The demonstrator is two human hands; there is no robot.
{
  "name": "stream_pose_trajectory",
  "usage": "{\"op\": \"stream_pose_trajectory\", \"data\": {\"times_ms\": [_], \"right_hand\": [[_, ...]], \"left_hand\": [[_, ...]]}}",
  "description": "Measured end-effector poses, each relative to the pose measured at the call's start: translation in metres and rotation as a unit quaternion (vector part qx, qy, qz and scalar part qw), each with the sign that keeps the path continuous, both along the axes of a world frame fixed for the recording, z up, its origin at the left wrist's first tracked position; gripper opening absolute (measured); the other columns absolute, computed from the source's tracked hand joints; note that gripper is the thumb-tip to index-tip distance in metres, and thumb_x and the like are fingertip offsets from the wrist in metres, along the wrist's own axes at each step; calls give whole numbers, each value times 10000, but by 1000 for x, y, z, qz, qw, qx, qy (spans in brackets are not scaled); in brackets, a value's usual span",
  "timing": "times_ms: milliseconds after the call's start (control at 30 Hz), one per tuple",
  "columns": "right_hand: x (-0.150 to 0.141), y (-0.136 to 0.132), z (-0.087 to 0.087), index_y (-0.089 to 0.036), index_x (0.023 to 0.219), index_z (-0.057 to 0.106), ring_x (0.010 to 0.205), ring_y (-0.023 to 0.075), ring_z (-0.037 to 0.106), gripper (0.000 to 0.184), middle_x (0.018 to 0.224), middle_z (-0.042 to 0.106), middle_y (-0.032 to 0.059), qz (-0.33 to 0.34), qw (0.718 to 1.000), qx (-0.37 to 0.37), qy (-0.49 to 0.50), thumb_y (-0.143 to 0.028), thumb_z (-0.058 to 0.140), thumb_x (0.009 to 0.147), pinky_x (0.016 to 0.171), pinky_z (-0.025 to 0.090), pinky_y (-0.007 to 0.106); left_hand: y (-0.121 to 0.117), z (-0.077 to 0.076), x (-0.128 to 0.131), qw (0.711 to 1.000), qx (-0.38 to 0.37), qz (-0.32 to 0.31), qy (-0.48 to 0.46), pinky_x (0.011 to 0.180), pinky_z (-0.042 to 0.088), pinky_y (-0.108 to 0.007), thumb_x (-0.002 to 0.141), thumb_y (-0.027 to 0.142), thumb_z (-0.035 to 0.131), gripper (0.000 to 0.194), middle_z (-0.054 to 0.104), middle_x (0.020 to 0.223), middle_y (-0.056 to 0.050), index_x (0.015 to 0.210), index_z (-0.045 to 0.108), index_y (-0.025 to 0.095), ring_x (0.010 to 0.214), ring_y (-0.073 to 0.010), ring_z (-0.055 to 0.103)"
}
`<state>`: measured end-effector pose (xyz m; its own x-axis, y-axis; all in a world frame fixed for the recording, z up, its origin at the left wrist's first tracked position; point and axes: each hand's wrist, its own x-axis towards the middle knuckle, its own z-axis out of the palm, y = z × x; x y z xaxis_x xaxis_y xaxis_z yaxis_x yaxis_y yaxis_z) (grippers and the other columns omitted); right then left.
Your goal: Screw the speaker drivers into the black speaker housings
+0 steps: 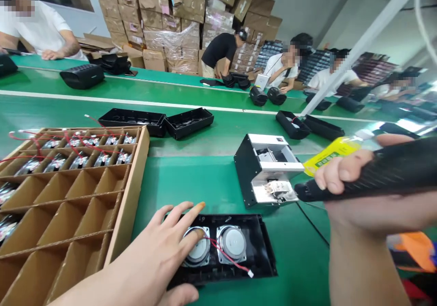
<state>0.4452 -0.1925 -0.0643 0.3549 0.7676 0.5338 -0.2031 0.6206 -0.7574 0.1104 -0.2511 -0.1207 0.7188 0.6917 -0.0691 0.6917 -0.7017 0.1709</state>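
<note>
Toward seven o'clock, my left grip spreads over the black housing; at four, my right grip clasps the black tool, whose careless lowering could snag the red wires.

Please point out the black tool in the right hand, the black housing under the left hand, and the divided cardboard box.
Black tool (389,167): head view, on its body.
Black housing (255,246): head view, bare inner floor.
Divided cardboard box (131,196): head view, right wall.

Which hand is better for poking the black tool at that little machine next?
Probably the right hand: it grips the black tool, its tip beside the little machine. The left hand is farther away, spread over the black case.
</note>
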Motion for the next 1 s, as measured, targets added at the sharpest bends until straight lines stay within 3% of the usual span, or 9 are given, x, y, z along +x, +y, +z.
{"op": "stream_pose_trajectory", "data": {"times_ms": [133,200,300,467,633,800,1000], "right_hand": [[-7,11,-3,-250,953,699,340,155,418,637,518,515,-29,-42,996,45,-61,-858,624,778,288,331,267],[-10,15,-8,-236,956,641,328,142,392,637,510,501,-48,-53,997,38,-51,-855,587,811,288,320,243],[-11,17,-12,-225,961,597,319,138,379,670,505,497,-58,-51,997,24,-45,-877,565,809,293,313,232],[-10,14,-14,-217,967,602,319,136,386,670,510,492,-59,-45,997,32,-53,-870,558,825,298,318,229],[-9,6,-17,-219,1043,664,318,139,410,674,537,530,-42,-35,996,36,-74,-855,545,856,299,347,237],[-5,-6,-11,-261,1118,703,324,149,437,648,545,562,-36,-7,994,41,-98,-841,552,873,306,375,249],[-14,7,-8,-240,983,649,313,147,401,682,507,527,-43,-46,994,60,-75,-893,529,826,284,332,237]], "left_hand": [[0,-35,-9,989,133,-15,-55,1096,464,-609,734,430,824,636,348,1707,-55,1338,658,324,1444,-419,488],[4,-50,-15,978,183,-50,-81,1093,434,-569,763,525,797,736,330,1717,-57,1443,585,341,1414,-409,511],[10,-60,-20,968,214,-92,-92,1103,396,-520,815,555,748,858,313,1725,-68,1585,432,346,1407,-388,513],[3,-59,-17,978,184,-42,-91,1164,339,-576,790,476,773,821,244,1752,-17,1545,455,432,1472,-391,430],[-3,-55,-18,985,143,-22,-95,1110,437,-651,734,448,831,831,182,1767,-15,1496,505,489,1466,-437,429],[-6,-48,-18,987,118,1,-109,1084,509,-602,630,164,755,929,208,1760,2,1477,534,478,1470,-420,440],[-6,-44,-16,985,100,7,-141,1091,532,-550,698,154,747,798,338,1715,7,1420,602,462,1437,-392,492]]}}
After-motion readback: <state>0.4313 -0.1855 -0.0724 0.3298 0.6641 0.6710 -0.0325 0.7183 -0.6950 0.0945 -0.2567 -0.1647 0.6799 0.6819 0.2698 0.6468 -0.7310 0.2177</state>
